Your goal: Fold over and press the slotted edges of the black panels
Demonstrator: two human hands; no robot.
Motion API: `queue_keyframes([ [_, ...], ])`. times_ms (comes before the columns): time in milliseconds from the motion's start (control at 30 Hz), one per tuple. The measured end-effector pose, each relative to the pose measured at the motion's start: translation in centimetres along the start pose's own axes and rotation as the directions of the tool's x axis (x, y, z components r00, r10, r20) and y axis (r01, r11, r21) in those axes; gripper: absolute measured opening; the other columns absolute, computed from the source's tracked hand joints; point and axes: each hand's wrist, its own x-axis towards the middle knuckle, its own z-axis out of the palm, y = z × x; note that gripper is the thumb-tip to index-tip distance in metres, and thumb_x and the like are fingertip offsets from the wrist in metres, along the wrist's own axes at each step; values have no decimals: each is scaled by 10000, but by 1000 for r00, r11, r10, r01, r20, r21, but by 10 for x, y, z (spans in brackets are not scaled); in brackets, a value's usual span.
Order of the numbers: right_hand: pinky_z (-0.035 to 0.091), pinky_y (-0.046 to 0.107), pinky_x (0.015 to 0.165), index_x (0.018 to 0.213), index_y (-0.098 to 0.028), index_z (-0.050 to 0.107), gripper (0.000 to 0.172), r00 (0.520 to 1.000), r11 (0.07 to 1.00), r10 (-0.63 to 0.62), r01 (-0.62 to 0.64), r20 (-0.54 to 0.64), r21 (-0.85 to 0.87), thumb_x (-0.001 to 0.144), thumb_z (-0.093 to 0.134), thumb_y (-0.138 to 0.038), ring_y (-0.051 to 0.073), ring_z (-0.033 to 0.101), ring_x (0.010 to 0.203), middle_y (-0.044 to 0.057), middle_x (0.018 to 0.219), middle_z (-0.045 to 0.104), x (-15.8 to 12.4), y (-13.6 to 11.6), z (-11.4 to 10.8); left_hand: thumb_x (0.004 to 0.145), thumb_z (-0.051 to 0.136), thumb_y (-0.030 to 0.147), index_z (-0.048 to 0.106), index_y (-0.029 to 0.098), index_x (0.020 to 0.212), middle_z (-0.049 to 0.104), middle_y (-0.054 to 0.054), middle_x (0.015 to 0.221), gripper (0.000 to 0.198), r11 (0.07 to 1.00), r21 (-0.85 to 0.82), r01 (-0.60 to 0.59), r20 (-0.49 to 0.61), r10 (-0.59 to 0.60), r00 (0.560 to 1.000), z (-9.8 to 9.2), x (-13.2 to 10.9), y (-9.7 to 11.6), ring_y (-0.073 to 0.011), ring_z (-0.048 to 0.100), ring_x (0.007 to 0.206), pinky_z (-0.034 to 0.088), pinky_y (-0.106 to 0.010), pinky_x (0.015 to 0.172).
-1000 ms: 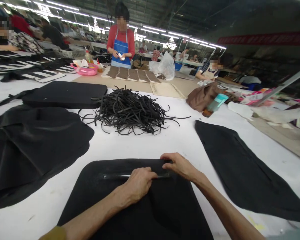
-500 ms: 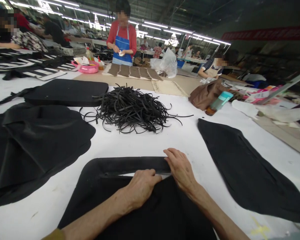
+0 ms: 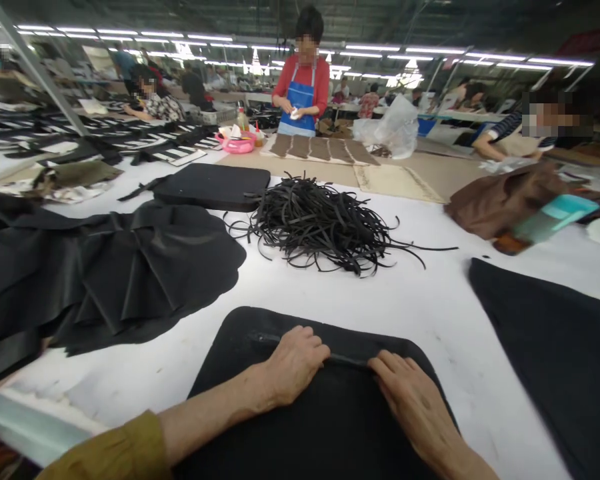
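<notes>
A black padded fabric panel (image 3: 325,427) with rounded corners lies on the white table (image 3: 430,307) right in front of me. A slit or seam (image 3: 350,361) runs across its far part. My left hand (image 3: 293,363) rests on the panel with its fingers curled down at that seam. My right hand (image 3: 413,400) lies flat on the panel just right of it, fingers stretched toward the seam. Neither hand holds anything separate.
A tangled heap of black strips (image 3: 325,223) lies beyond the panel. Black fabric pieces (image 3: 105,273) are spread at left, another black piece (image 3: 555,347) at right, a black pad (image 3: 213,187) behind. A person in a blue apron (image 3: 303,93) stands across the table.
The gap at the seam has closed. My right hand slid back and right along the panel and now lies flat. The view has swung to the left.
</notes>
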Motion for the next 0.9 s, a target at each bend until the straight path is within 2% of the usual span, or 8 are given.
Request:
queue_keyframes([
  [167, 311, 310, 630, 783, -216, 536, 208, 999, 1000, -19, 19, -28, 12, 858, 363, -128, 181, 481, 690, 26, 777, 529, -4, 2, 7, 821, 473, 119, 536, 192, 807, 580, 3, 797, 97, 991, -42, 130, -30, -131, 991, -17, -47, -36, -166, 444, 807, 348, -306, 722],
  [300, 300, 319, 628, 765, -217, 533, 201, 1000, 1000, -17, 17, -10, -23, 852, 379, -122, 181, 470, 672, 22, 754, 527, -5, 3, 6, 775, 527, 85, 561, 200, 867, 582, 6, 828, 151, 958, -179, 224, -55, -237, 970, -21, -68, -57, -170, 432, 847, 355, -299, 749],
  [400, 295, 327, 624, 755, -218, 538, 214, 1000, 999, 3, -3, 2, -51, 849, 379, -112, 183, 466, 655, 22, 744, 531, -5, 2, 3, 770, 521, 70, 563, 208, 895, 573, 5, 849, 191, 931, -256, 258, -73, -285, 956, -18, -70, -61, -165, 436, 864, 369, -290, 762],
  [500, 301, 326, 632, 804, -221, 553, 209, 1000, 1000, 27, -27, -7, -15, 841, 386, -101, 190, 487, 701, 29, 773, 540, -2, -6, 1, 767, 508, 63, 565, 214, 888, 571, 7, 853, 201, 935, -269, 231, -90, -263, 961, -12, -65, -59, -163, 439, 867, 375, -293, 776],
  [667, 330, 318, 652, 831, -224, 571, 179, 999, 992, 3, -8, 39, 126, 836, 435, -108, 179, 504, 723, 19, 773, 555, 19, -37, 2, 756, 482, 49, 574, 213, 885, 569, 3, 853, 228, 938, -277, 207, -90, -240, 967, -8, -56, -52, -163, 444, 861, 383, -291, 775],
  [767, 361, 321, 690, 859, -229, 583, 174, 995, 981, 28, -45, 93, 190, 814, 482, -95, 181, 522, 759, 14, 800, 574, 34, -55, 8, 730, 478, 51, 580, 216, 861, 547, 4, 868, 234, 889, -385, 249, -96, -307, 947, -11, -53, -51, -158, 461, 873, 388, -286, 783],
  [900, 393, 332, 738, 912, -228, 588, 208, 986, 970, 84, -114, 145, 213, 820, 473, -81, 193, 531, 808, 23, 833, 581, 46, -65, 12, 690, 493, 83, 572, 217, 849, 509, 1, 909, 223, 785, -523, 331, -94, -439, 893, -15, -51, -52, -159, 485, 870, 405, -300, 785],
])
